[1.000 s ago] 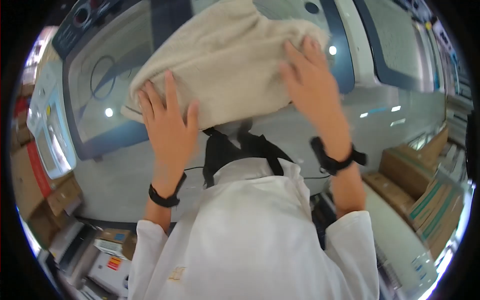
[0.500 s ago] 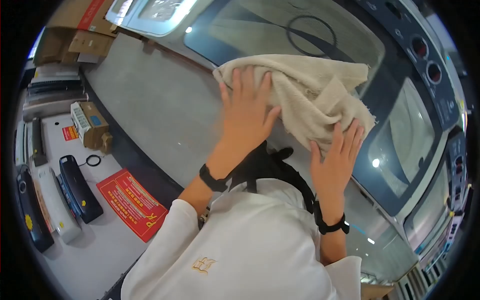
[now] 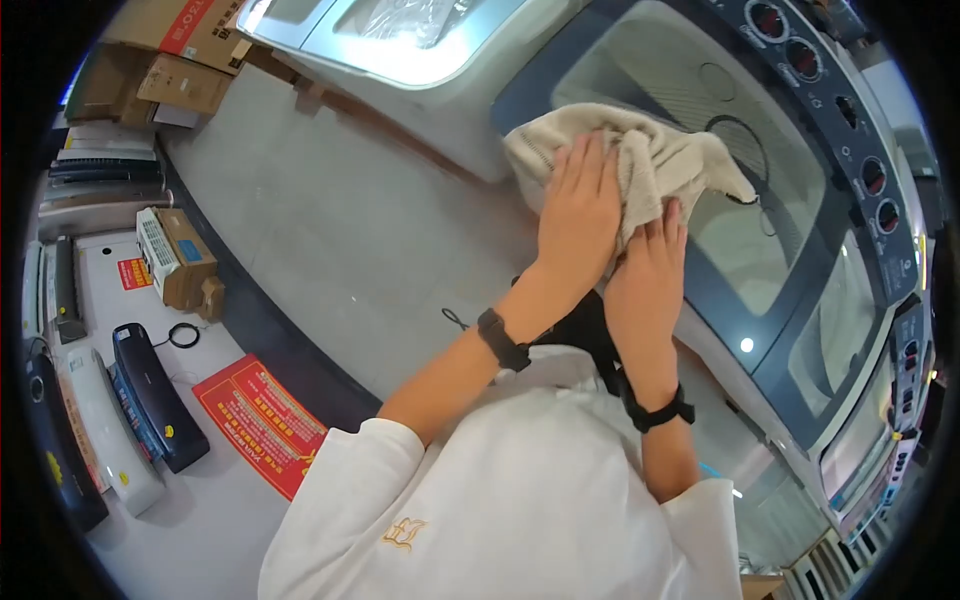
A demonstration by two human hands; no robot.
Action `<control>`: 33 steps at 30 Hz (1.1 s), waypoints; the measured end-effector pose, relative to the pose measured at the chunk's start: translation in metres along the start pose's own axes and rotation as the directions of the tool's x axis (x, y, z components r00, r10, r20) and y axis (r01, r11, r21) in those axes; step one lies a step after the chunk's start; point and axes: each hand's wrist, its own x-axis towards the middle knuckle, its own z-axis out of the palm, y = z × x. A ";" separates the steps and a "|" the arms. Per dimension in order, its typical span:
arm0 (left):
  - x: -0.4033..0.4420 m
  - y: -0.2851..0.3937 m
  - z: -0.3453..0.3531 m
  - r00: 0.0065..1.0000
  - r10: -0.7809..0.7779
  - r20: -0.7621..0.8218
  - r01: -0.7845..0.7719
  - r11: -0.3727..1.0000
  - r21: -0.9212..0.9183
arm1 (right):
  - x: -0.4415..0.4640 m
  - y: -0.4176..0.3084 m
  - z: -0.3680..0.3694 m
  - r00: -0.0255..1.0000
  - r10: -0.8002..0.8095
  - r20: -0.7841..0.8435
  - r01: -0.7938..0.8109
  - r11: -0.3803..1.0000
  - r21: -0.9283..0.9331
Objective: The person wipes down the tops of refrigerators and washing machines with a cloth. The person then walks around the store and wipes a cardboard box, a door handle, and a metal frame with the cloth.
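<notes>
Pressed down rather than curled round, the left hand [image 3: 582, 210] lies with its fingers straight and close together on top of the beige cloth [image 3: 640, 165], gripping nothing in its palm. Just beside it, the right hand [image 3: 648, 290] is likewise unclosed, its fingertips against the cloth's near side. I cannot tell whether its thumb pinches a fold, as that part is poorly shown.

The cloth sits bunched on the washing machine lid [image 3: 722, 310], towards the corner nearest the neighbouring machine [image 3: 475, 75], with part of it appearing to hang past the near edge above the floor [image 3: 340, 190].

That overhang looks like the main weakness: with only flat pressure holding it, the cloth could slide off if both hands lift or push outwards. Its thick folds spread the pressure unevenly, so some of the glass may be missed, and a hand could slip off the bunch onto the smooth surface. A loose corner points towards the dials [image 3: 803, 60] but lies well apart from them; a long, careless sweep might knock one. The black band [image 3: 660, 412] on the right wrist could scrape the rim if that forearm drops.
</notes>
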 end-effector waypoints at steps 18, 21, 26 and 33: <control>0.081 -0.284 -0.142 0.991 0.048 -0.122 -0.045 0.999 0.030 | 0.216 -0.172 0.114 0.923 -0.378 0.079 0.359 0.915 0.184; 0.103 -0.355 -0.156 0.996 -0.041 0.078 0.045 0.998 -0.051 | 0.242 -0.209 0.122 0.942 -0.289 0.170 0.266 0.953 0.143; 0.166 -0.402 -0.189 0.957 -0.096 0.273 0.093 0.995 0.023 | 0.314 -0.241 0.138 0.935 -0.205 0.290 0.183 0.978 0.101; 0.214 -0.545 -0.234 0.962 -0.240 0.127 0.207 0.952 0.227 | 0.399 -0.315 0.173 0.934 -0.227 0.276 0.218 0.974 0.064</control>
